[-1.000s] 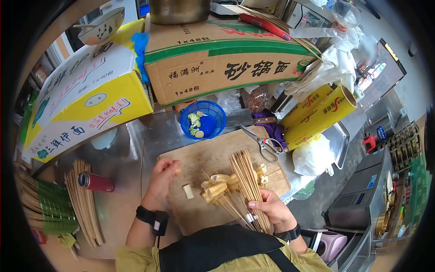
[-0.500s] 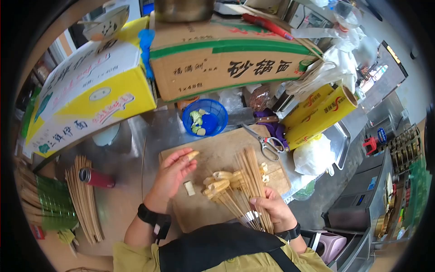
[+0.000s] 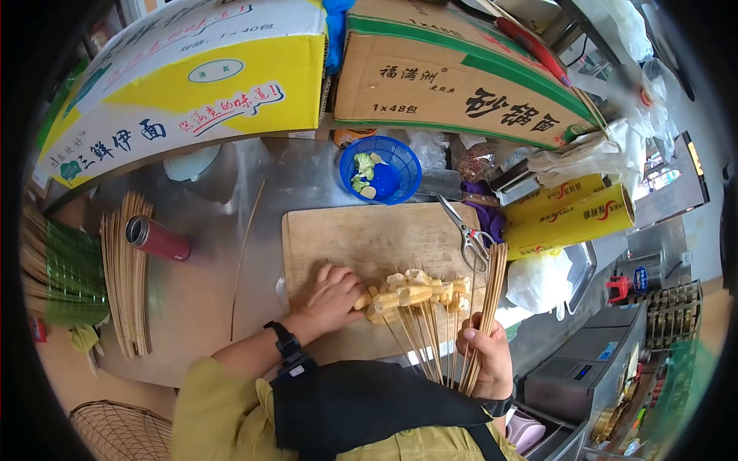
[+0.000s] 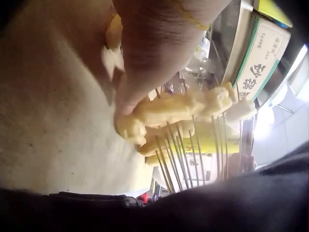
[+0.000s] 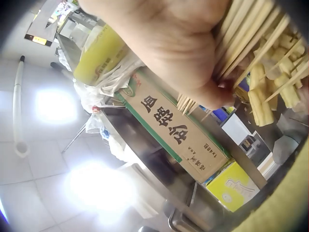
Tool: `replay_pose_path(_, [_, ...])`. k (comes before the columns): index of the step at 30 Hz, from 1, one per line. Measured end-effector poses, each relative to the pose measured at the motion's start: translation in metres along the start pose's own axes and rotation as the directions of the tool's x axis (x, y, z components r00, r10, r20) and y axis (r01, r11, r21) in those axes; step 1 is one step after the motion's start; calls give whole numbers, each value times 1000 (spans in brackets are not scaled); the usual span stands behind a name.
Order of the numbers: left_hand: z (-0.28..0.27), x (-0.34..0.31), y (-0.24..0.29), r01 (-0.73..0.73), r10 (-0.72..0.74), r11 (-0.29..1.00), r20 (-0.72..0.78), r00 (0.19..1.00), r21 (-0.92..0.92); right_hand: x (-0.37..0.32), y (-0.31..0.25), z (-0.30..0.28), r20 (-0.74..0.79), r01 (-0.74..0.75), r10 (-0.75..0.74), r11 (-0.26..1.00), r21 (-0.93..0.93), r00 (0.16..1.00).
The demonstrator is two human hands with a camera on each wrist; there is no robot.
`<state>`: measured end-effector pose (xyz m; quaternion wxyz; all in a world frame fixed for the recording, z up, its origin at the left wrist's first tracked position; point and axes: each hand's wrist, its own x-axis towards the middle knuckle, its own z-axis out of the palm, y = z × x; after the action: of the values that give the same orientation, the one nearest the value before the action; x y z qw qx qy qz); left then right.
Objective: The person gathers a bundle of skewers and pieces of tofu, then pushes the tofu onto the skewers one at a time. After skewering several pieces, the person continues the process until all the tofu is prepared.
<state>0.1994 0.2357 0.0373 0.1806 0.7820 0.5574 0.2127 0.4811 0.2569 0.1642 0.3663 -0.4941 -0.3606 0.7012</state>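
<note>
On the cutting board (image 3: 330,230) lies a row of pale-yellow, hollow food pieces (image 3: 415,294) threaded on bamboo skewers, the bare stick ends toward the person. At the row's left end, my left hand (image 3: 330,300) is palm down, its fingertips pinching a yellow piece (image 4: 131,128). In the left wrist view, another yellow bit (image 4: 114,33) shows behind the fingers. My right hand (image 3: 488,355) grips an upright bundle of bare bamboo skewers (image 3: 492,296) at the board's right side, its thumb across the sticks.
Scissors (image 3: 467,234) lie at the board's upper right, beside yellow rolls (image 3: 569,219). Behind the board is a blue basket (image 3: 400,173) with cut vegetables. More skewers (image 3: 123,276) and a red flask (image 3: 165,240) lie to the left. Cardboard boxes (image 3: 453,84) stand on a shelf above.
My left hand lowered a pinched yellow piece from above the board to the row's left end. The right hand moved its skewer bundle rightward, off the row. The head view shifted.
</note>
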Motion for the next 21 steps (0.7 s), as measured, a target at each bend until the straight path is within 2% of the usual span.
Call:
replay_pose_path(4, [14, 14, -18, -23, 31, 985, -45, 998, 171, -4, -2, 1, -9, 6, -5, 999, 37, 1000])
replay_pose_path(5, [6, 14, -20, 27, -15, 997, -167, 986, 72, -5, -3, 2, -9, 5, -5, 999, 41, 1000])
replay_pose_path(8, [-17, 20, -36, 161, -241, 935, -234, 942, -316, -6, -8, 8, -51, -26, 26, 1000, -10, 998])
replay_pose_path(9, [-34, 21, -33, 144, -229, 929, -224, 947, -342, -5, -7, 10, -35, -46, 45, 999, -25, 998])
replay_pose_path(10, [-39, 23, -32, 187, -353, 744, -139, 925, -642, -5, -6, 12, -20, -64, 63, 997, -38, 998])
replay_pose_path(11, [-41, 24, -30, 214, -435, 467, -12, 900, -858, -4, -4, 16, -6, -78, 78, 996, -49, 997])
replay_pose_path(12, [-45, 26, -27, 227, -465, 131, 143, 874, -965, -3, -6, 22, 31, -104, 106, 993, -58, 994])
replay_pose_path(13, [-65, 30, -7, 225, -504, -48, 218, 836, -973, -2, -6, 26, 54, -119, 122, 991, -59, 991])
replay_pose_path(16, [-87, 40, 20, 134, -421, -356, 286, 861, -925, -3, -11, 36, 118, -201, 210, 976, -83, 970])
replay_pose_path(21, [-103, 55, 50, 80, -341, -442, 250, 906, -893, -5, -16, 45, 179, -229, 251, 964, -132, 951])
